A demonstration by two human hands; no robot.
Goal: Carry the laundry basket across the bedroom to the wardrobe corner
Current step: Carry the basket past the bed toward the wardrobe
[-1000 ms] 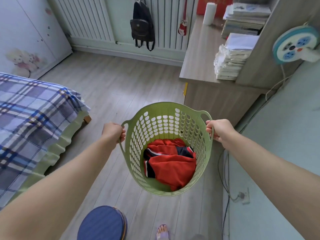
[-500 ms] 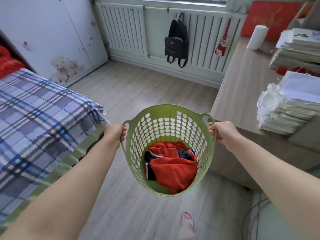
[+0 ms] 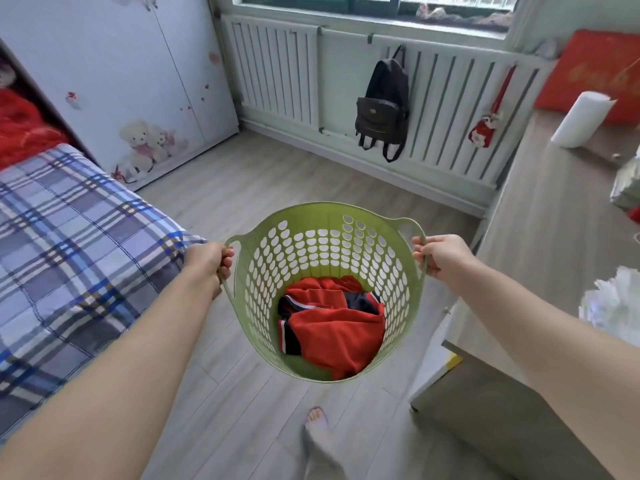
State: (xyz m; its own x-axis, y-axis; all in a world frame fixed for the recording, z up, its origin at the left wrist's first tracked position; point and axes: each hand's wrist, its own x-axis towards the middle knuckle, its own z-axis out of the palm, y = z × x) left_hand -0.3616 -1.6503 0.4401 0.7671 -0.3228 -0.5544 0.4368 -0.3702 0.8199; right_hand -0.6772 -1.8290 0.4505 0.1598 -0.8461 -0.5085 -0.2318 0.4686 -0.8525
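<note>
The laundry basket (image 3: 325, 289) hangs above the floor (image 3: 242, 188) at centre, with the left hand (image 3: 207, 259) on its left handle and the right hand (image 3: 441, 254) on its right handle. Clothing (image 3: 332, 323) lies in the basket's bottom. The bed (image 3: 69, 244) stands to the left, the desk (image 3: 554, 220) to the right. The wardrobe (image 3: 121, 74) occupies the far left corner. A radiator (image 3: 284, 71) runs along the far wall under the window (image 3: 374, 5); a backpack (image 3: 382, 105) hangs on it. A roll (image 3: 583, 119), possibly paper, stands on the desk's far end. One foot (image 3: 320, 441) rests on the near floor.
</note>
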